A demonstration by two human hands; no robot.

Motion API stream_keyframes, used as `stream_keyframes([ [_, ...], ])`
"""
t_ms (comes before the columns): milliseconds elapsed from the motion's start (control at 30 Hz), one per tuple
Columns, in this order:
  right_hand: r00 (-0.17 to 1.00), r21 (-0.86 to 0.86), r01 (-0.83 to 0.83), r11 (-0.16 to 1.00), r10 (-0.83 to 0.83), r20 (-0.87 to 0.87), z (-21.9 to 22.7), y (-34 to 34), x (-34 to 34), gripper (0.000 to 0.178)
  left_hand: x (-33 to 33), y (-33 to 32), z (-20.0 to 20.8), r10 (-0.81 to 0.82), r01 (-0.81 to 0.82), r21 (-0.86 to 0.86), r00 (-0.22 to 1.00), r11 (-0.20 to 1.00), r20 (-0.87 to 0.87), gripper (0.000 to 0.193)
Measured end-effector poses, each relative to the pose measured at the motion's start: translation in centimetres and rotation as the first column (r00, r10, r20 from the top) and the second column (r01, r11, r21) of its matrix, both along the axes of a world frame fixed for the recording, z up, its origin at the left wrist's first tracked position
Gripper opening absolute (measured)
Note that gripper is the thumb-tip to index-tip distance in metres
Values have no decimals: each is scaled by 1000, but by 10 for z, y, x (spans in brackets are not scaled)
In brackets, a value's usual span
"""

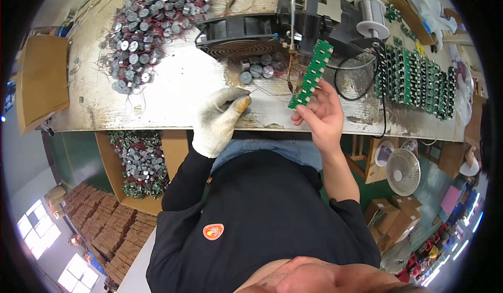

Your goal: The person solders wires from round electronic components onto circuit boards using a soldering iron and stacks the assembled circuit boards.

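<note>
My right hand (324,116) is bare and holds a long green circuit board strip (311,74) upright, its upper end near the tip of a soldering fixture (293,57). My left hand (220,120) wears a white work glove; its thumb and fingertips are pinched together at the bench's front edge, near thin wires leading to a few small round silver parts (255,72). Whether the glove grips a wire I cannot tell.
A big heap of round silver parts with red wires (149,28) lies at the bench's back left. A black fan (241,36), a solder spool (371,15) and rows of green boards (416,80) stand on the worn bench (173,94). A box of parts (141,162) sits below.
</note>
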State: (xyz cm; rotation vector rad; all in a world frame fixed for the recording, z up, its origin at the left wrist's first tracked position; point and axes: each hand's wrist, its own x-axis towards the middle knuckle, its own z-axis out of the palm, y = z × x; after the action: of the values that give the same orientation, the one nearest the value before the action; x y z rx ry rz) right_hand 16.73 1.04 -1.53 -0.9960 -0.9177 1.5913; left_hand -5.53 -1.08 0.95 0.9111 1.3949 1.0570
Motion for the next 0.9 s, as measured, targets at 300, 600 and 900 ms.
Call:
stream_keyframes([
  [300,993,-34,14,999,-18,-114,2,6,2,55,38,4,1,-88,102,43,963,994,-253,15],
  [600,992,22,129,991,-129,-8,1,1,2,56,51,9,-3,-175,202,56,932,978,-317,15],
  [900,996,-3,64,998,-64,-65,7,6,-2,56,54,14,-1,-180,183,13,977,983,-119,19],
])
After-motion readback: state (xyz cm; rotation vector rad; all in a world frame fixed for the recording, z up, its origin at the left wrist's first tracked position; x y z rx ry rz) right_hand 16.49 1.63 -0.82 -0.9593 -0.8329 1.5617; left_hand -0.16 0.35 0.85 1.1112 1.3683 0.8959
